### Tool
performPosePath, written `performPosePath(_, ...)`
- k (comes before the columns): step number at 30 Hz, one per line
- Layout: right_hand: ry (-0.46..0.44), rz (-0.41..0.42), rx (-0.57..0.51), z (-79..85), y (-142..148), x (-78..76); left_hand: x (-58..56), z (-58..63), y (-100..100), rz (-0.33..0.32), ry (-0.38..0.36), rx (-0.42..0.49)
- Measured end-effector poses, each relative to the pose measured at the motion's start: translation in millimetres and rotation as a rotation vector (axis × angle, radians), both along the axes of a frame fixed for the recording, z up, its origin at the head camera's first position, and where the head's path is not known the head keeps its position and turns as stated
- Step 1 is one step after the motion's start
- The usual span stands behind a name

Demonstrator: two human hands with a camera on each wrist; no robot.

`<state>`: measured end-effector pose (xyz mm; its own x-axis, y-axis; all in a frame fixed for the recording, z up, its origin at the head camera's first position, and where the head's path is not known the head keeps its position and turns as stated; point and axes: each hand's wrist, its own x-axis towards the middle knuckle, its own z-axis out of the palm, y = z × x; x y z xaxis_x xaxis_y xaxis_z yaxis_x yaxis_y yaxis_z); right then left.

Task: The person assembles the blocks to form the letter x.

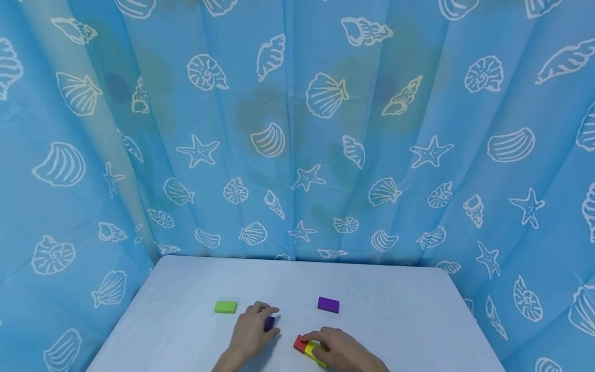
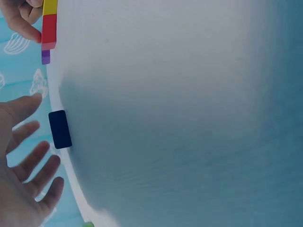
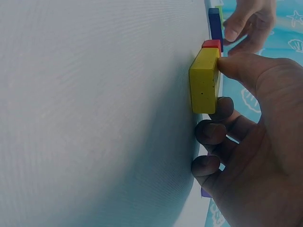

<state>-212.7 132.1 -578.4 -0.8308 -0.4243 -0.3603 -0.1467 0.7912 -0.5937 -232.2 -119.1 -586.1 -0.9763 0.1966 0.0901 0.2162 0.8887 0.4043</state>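
Fingers of the right hand grip a yellow rectangular block end-to-end with a red rectangular block, apparently aligning the pair. Beyond, the left hand's fingers spread near a dark-blue rectangular block; lifting it would need them closed. Farther lie lime-green and purple rectangular blocks.

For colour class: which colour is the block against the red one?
The block is yellow, clearest in the right wrist view.

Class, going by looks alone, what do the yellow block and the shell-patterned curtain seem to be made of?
Yellow block: probably painted wood, smooth, evenly coloured with small dark specks; plastic is possible. Curtain: thin fabric or plastic sheet, fairly matte, judging by its soft vertical folds.
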Motion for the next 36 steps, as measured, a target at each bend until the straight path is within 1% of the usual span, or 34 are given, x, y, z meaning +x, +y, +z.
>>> performPosePath(3,0.005,0.01,-0.002,-0.1,0.7,-0.1,0.0,-1.0,-0.4,0.048,-0.023,-0.01)
performPosePath(6,0.008,0.014,-0.007,-0.9,1.1,-0.2,0.7,-1.8,-1.6,0.078,-0.04,-0.02)
performPosePath(10,0.009,0.013,-0.006,-1.7,1.3,-0.3,1.8,-2.3,-3.6,0.099,-0.062,-0.013)
performPosePath(17,0.01,0.015,0.0,-1.5,2.1,-0.6,0.9,-0.5,-3.5,0.122,-0.147,0.037)
performPosePath(19,0.01,0.016,-0.001,-1.7,2.2,-0.8,0.7,-0.4,-3.4,0.131,-0.16,0.048)
performPosePath(21,0.006,0.016,-0.001,-2.3,2.1,-1.0,0.6,-1.2,-3.8,0.139,-0.162,0.057)
performPosePath(28,0.008,0.014,0.005,-3.9,1.8,-1.5,0.6,-4.1,-5.1,0.137,-0.128,0.086)
performPosePath(36,-0.02,-0.008,-0.004,-4.0,1.3,-1.0,1.9,-1.7,-3.2,0.17,-0.167,0.081)
